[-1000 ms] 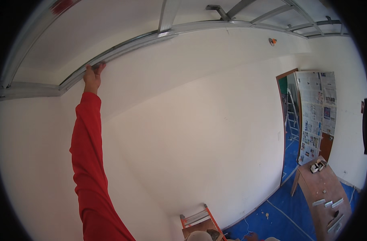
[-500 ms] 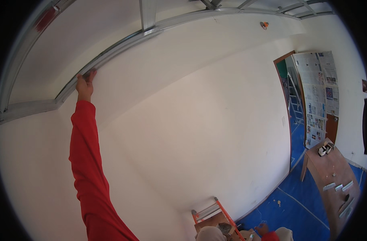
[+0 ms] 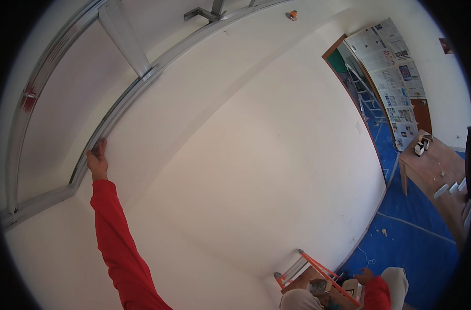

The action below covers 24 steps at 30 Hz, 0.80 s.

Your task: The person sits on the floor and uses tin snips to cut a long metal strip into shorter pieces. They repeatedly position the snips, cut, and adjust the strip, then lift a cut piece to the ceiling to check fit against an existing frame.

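Note:
My left arm, in a red sleeve, reaches up along the pale wall. At its end my left hand [image 3: 97,164] is closed on a long grey metal channel [image 3: 119,111], thumb on one side and fingers on the other. That channel runs along the top of the wall and meets another rail at the corner. Low on the right, my right hand [image 3: 366,277] hangs beside my knee, above the blue floor sheet. Its fingers are small and partly hidden, so I cannot tell whether it holds anything. A thin white string [image 3: 368,254] lies just beyond it.
An orange stepladder [image 3: 328,272] stands below me, with a brown board and a small box on it. To the right, a wooden table [image 3: 436,165] carries metal pieces and a tool. A newspaper-covered door [image 3: 390,77] stands by the open doorway. Metal ceiling framing [image 3: 124,39] spans overhead.
The view has tilted and turned, so the ceiling frame sits lower and the table farther right. My left hand stays at about the same spot on the channel.

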Each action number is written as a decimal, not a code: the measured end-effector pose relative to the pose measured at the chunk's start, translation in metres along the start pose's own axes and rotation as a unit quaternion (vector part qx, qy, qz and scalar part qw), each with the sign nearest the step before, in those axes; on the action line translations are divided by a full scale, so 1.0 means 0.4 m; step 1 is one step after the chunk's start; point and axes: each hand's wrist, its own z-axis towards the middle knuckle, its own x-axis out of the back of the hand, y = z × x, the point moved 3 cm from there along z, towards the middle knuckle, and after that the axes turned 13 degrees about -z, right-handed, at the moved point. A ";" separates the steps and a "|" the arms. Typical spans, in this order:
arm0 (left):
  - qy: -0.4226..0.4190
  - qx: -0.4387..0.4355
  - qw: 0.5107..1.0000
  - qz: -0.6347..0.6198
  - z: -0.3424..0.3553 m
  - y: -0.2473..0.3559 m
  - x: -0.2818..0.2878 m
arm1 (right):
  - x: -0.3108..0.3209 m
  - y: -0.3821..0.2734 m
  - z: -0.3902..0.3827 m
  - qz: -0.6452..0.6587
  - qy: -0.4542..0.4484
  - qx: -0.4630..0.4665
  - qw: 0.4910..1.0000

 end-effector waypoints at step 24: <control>-0.022 -0.013 1.000 -0.007 -0.022 0.019 0.065 | 0.019 -0.016 -0.030 -0.018 -0.007 0.000 1.000</control>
